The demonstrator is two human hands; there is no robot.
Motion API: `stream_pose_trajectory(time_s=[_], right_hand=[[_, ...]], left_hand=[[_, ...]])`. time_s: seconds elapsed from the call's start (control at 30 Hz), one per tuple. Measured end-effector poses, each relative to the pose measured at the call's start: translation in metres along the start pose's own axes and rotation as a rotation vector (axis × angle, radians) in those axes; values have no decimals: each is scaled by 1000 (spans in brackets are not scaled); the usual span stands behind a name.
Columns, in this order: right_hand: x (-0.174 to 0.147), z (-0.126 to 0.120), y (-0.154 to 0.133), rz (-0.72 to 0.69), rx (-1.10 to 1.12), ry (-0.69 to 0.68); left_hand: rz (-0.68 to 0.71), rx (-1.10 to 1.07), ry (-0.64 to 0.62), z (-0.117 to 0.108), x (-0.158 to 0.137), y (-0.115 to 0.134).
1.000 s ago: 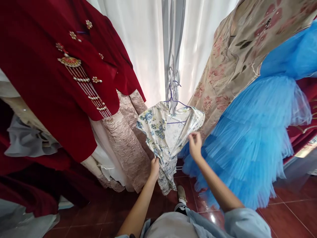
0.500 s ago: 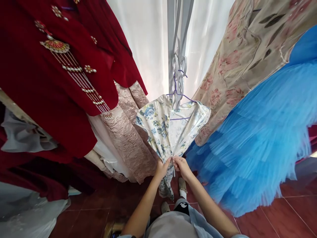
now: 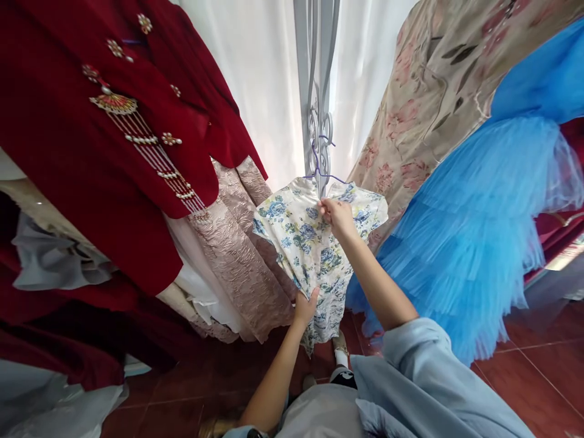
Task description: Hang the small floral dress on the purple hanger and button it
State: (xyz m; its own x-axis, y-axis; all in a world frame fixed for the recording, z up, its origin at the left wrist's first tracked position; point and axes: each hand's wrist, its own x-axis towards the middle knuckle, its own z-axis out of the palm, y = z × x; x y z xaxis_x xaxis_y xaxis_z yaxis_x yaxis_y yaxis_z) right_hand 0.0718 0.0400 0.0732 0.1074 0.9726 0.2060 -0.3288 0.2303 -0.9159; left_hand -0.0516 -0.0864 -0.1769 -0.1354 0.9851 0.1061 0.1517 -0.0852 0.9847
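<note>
A cream short-sleeved blouse [image 3: 292, 228] with blue and yellow flowers hangs in front of me on a purple wire hanger [image 3: 336, 178]. Its front panels meet along the middle. My left hand [image 3: 306, 306] is closed on the blouse's front edge at waist height, thumb on top. Up at the neckline, my right hand [image 3: 336, 214] pinches the front edge just below the collar between thumb and fingers. The hanger's hook is partly lost against a grey scrolled metal stand [image 3: 314, 121].
On the left hang a dark red jacket [image 3: 150, 201] with a beaded tassel and a pink brocade skirt [image 3: 241, 243]. A beige floral dress [image 3: 406, 121] and a blue tiered tulle dress [image 3: 456, 231] hang on the right. White curtains [image 3: 255, 73] stand behind; red tiles [image 3: 547, 377] lie below.
My right hand has moved up from the waist to the neckline. The blouse's front, open in a V before, now lies closed. My left hand stays low on the front edge.
</note>
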Motion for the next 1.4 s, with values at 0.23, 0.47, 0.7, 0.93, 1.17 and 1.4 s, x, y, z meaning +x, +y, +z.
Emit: stream_pose_trajectory(time_s=[0.23,0.47,0.7,0.93,1.17,1.4], right_hand=[[40,19,-31,-42,-120,7],[19,-2,-21,-111,-110,-107],[16,-1,-12,-289,-149,-142],[29,-16,0,-301,-212,-173],[34,-24,16,-265,-244,-117],[-32,-69,134,131,-466,-49]], left_hand=[[-19,-99,-106,22,-7,-4],[354,60,595,-48,62,81],[892,406,5,-29,142,276],[660,743,-192,0,184,313],[805,665,-141,6,195,305],[766,498,-135,-7,197,320]])
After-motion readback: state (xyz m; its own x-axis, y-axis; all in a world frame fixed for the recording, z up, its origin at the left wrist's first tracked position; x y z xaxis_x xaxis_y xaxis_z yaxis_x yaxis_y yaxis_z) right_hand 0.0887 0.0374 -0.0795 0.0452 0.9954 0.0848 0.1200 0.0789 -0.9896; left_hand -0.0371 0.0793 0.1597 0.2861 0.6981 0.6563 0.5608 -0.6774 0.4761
